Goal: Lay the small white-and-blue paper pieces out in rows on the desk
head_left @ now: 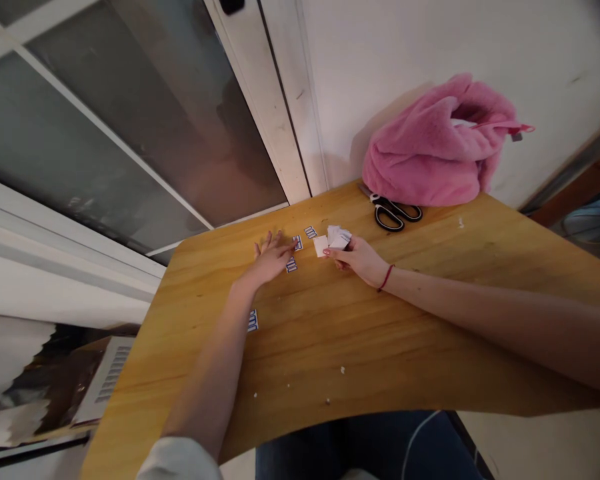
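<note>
My left hand rests on the wooden table with its fingers spread, the thumb side touching a small white label with blue print. Close by lie a similar label farther back and another label just below the thumb. A further label is partly covered by my left forearm. In my right hand is a fanned bunch of small white paper labels, pinched between thumb and fingers, mostly plain side up.
Black-handled scissors lie at the back of the table, their blades partly under a pink plush bag against the wall. Paper scraps dot the near side. A glazed door borders the back left; a box stands beyond the left edge.
</note>
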`<state>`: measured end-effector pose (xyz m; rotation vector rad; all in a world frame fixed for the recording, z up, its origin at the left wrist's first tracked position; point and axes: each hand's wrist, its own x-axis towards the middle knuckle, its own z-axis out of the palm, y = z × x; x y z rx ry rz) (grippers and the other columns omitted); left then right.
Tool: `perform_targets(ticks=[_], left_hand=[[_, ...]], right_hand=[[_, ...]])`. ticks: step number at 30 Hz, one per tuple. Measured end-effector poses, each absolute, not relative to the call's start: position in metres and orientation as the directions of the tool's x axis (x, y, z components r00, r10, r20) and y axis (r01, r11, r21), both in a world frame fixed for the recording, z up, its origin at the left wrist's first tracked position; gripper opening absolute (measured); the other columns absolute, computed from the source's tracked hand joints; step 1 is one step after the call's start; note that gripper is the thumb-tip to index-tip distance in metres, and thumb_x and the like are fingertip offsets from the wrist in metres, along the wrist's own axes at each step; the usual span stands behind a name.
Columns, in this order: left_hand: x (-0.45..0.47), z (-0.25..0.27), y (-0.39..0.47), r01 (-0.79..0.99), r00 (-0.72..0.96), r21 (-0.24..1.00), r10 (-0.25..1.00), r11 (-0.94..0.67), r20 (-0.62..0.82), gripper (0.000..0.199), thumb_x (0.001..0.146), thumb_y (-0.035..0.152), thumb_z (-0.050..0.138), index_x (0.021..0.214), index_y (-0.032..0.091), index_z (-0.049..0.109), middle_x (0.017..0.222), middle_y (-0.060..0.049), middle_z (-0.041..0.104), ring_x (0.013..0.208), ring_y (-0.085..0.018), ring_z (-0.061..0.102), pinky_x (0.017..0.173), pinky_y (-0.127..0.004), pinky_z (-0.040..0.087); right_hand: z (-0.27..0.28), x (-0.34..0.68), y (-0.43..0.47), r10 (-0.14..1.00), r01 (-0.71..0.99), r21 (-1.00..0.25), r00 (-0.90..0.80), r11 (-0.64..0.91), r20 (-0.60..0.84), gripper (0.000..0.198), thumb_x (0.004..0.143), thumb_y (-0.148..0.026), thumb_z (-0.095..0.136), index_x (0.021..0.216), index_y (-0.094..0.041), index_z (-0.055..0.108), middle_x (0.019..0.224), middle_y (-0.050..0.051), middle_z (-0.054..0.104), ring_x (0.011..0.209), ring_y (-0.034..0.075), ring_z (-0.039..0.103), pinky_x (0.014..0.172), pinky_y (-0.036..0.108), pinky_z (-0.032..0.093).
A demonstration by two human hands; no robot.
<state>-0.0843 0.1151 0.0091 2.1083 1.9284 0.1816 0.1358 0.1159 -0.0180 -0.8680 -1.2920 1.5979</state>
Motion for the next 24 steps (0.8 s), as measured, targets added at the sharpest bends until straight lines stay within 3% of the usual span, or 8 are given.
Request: perform_targets(ticks=[7, 13, 19, 24], left_hand=[[-0.081, 0.005, 0.115, 0.962, 0.113, 0.256, 0.993, -0.098, -0.044, 0.051, 0.089, 0.032, 0.033, 0.139, 0.03, 0.041, 0.155, -0.004, 0.02, 0.144, -0.03, 0.003, 0.109, -0.063, 0.0], [-0.052, -0.005, 0.114, 0.896, 0.332, 0.314, 0.943, -0.313, -0.006, 0.062, 0.083, 0.014, 0.03, 0.145, 0.021, 0.03, 0.153, -0.006, 0.027, 0.142, -0.021, 0.018, 0.115, -0.051, 0.006], [-0.042, -0.01, 0.108, 0.888, 0.365, 0.289, 0.931, -0.357, 0.028, 0.051, 0.093, 0.033, 0.03, 0.141, 0.018, 0.035, 0.151, -0.009, 0.032, 0.141, -0.027, 0.019, 0.114, -0.054, 0.005], [-0.045, -0.008, 0.107, 0.876, 0.383, 0.314, 0.924, -0.367, 0.012, 0.049, 0.093, 0.033, 0.032, 0.14, 0.018, 0.037, 0.15, -0.01, 0.033, 0.142, -0.028, 0.018, 0.114, -0.053, 0.008]], right_hand=[[-0.017, 0.136, 0.116, 0.935, -0.162, -0.985, -0.354, -0.053, 0.007, 0.033, 0.066, -0.04, 0.072, 0.066, -0.017, 0.049, 0.047, -0.004, 0.047, 0.042, 0.006, 0.037, 0.042, 0.024, 0.028], [-0.019, 0.135, 0.116, 0.93, -0.193, -0.98, -0.366, -0.042, 0.032, 0.033, 0.066, -0.039, 0.073, 0.069, -0.017, 0.048, 0.047, -0.005, 0.046, 0.043, 0.006, 0.038, 0.044, 0.023, 0.029], [-0.017, 0.135, 0.116, 0.93, -0.166, -0.985, -0.368, -0.042, 0.022, 0.031, 0.067, -0.039, 0.071, 0.068, -0.016, 0.05, 0.047, -0.005, 0.047, 0.043, 0.007, 0.039, 0.044, 0.024, 0.029], [-0.015, 0.136, 0.115, 0.928, -0.128, -0.991, -0.373, -0.034, 0.016, 0.031, 0.069, -0.039, 0.069, 0.064, -0.016, 0.049, 0.046, -0.004, 0.047, 0.042, 0.007, 0.038, 0.043, 0.024, 0.027]])
